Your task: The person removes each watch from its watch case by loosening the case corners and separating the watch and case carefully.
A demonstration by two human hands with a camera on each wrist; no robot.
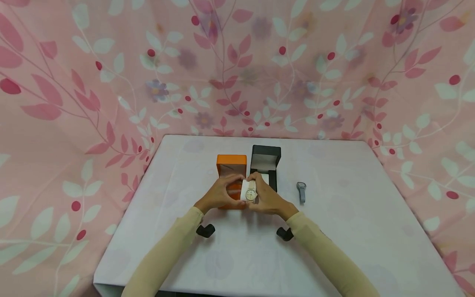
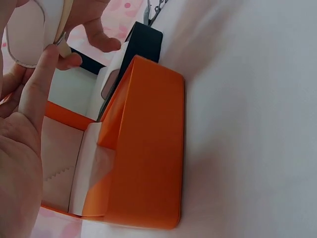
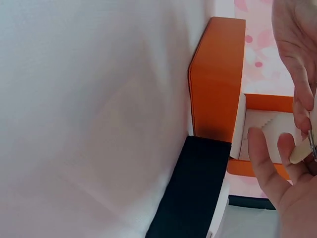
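A wristwatch (image 1: 251, 194) with a pale strap sits around a white cushion (image 1: 243, 189), held up over the front of an open orange watch box (image 1: 231, 160). My left hand (image 1: 218, 194) grips the cushion's left side, with a finger (image 2: 38, 87) against the strap in the left wrist view. From the other side my right hand (image 1: 270, 199) holds the watch and cushion. The right wrist view shows the strap's loose end (image 3: 300, 151) beside the right fingers. Behind my hands, the orange box has a pale lining (image 2: 59, 158).
An open black watch box (image 1: 266, 151) with a white cushion inside stands right of the orange one. Farther right lies a grey wristwatch (image 1: 302, 192). The white-covered table (image 1: 356, 231) meets a floral pink cloth (image 1: 237, 74) at the back. Black wrist-camera mounts (image 1: 205, 231) hang below both wrists.
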